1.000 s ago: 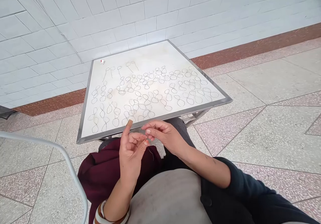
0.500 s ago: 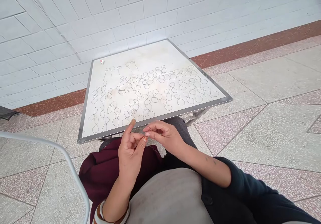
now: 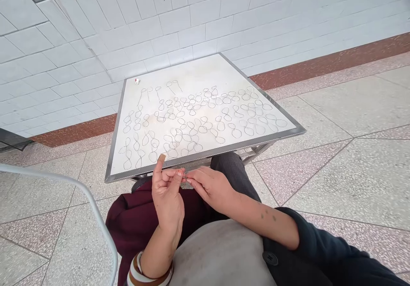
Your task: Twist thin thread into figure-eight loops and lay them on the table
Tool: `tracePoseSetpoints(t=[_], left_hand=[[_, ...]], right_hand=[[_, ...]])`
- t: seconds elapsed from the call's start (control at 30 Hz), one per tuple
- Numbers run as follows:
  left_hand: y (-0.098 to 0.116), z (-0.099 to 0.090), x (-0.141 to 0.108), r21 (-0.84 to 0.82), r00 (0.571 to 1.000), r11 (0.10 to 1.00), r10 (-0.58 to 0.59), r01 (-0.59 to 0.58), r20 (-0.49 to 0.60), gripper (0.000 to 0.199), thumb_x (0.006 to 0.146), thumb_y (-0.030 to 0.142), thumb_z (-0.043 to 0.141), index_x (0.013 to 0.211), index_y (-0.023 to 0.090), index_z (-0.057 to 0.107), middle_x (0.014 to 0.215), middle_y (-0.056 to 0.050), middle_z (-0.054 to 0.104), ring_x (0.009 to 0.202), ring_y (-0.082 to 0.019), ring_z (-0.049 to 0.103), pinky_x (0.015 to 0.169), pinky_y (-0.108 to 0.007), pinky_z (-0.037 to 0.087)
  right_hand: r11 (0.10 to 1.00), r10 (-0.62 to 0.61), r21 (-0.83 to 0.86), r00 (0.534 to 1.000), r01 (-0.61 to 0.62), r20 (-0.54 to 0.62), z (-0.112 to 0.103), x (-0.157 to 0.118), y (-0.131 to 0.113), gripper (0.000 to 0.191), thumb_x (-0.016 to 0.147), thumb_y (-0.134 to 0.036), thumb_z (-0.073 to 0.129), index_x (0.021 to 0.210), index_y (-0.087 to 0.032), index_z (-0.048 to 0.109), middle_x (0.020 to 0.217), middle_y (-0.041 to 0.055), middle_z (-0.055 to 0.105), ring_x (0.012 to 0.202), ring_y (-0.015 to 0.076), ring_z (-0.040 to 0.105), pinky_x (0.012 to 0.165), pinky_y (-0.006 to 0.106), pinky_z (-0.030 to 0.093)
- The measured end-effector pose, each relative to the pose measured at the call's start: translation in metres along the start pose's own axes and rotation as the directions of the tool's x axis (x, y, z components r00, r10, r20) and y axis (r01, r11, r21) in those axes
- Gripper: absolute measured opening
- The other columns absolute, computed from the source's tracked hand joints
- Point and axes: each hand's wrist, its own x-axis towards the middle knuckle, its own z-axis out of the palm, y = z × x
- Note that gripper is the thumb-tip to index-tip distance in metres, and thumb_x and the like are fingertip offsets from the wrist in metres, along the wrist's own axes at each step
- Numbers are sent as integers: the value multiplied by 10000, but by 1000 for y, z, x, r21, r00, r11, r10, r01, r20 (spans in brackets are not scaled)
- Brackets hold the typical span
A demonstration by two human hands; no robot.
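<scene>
Wire-like strand (image 3: 185, 177) barely discernible, pinched by left hand (image 3: 169, 198), right hand (image 3: 215, 188).

What the left hand (image 3: 169, 196) and right hand (image 3: 216, 188) pinch is too small to identify, as is the worktop's (image 3: 198, 70) white item (image 3: 137, 81). The frame crops the grey rail (image 3: 83, 190).

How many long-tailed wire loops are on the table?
5: first loop, second loop and third loop side by side at the table's far left; fourth loop and fifth loop close together to their right. More could hide among the crowded loops.
</scene>
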Motion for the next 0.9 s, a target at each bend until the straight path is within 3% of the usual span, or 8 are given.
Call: tracePoseSetpoints(t=[0.1, 0.2, 0.4, 0.5, 0.6, 0.77, 0.9], left_hand=[[-4, -2, 3, -4, 999, 1000, 7, -8, -32, 631, 751, 136, 755, 1331, 236, 528, 675, 68, 614, 727, -94, 622, 819, -254, 487], [-6, -4, 5, -3, 999, 1000, -19, 19, -42, 625, 741, 131, 759, 1316, 228, 535, 670, 66, 623, 728, -97, 625, 804, -252, 483], [-4, -3, 6, 45, 1000, 999, -11, 12, -22, 601, 743, 171, 762, 1300, 235, 547, 665, 70, 617, 722, -105, 621, 811, -266, 488], [-5, -2, 6, 80, 1000, 997, -11, 12, -16, 575, 758, 179, 753, 1296, 217, 550, 679, 60, 637, 723, -102, 617, 831, -264, 482], [-6, -3, 5, 88, 1000, 996, -12, 13, -14, 570, 767, 174, 747, 1299, 207, 547, 683, 59, 643, 692, -86, 598, 837, -252, 479], [-7, -4, 4, 102, 1000, 995, -6, 8, -17, 533, 758, 180, 753, 1263, 204, 583, 672, 65, 622, 708, -88, 601, 839, -254, 480], [-8, -3, 5, 129, 999, 992, 7, -2, -40, 543, 747, 183, 760, 1264, 200, 591, 667, 63, 620, 756, -103, 631, 859, -267, 483]], right_hand=[[961, -132, -246, 991, 129, 4, 2, 2, -1, 263, 978, -160, 389, 851, -179, 618, 672, 34, 609, 629, 160, 484, 588, 297, 386], [932, -189, -309, 982, 188, 26, 2, 3, 0, 297, 977, -135, 365, 834, -175, 623, 640, 30, 586, 609, 163, 463, 582, 301, 381], [995, 47, -89, 998, -44, 37, 9, 1, 5, 212, 1003, -244, 392, 1003, -179, 593, 828, 49, 676, 747, 168, 586, 656, 283, 454], [995, 99, 6, 991, -100, 88, 12, 1, 7, 198, 1001, -240, 389, 1019, -182, 578, 861, 45, 683, 765, 163, 610, 677, 279, 472], [999, 50, -11, 995, -49, 92, 12, 1, 9, 179, 986, -206, 414, 1061, -185, 574, 884, 39, 685, 778, 166, 603, 659, 276, 459], [974, -83, -208, 996, 85, 17, 8, 1, 8, 213, 977, -154, 397, 973, -179, 608, 700, 24, 618, 642, 162, 503, 571, 289, 378], [938, -173, -297, 984, 176, 36, 6, 1, 4, 212, 982, -154, 394, 952, -167, 603, 668, 25, 581, 629, 167, 474, 564, 305, 357]])
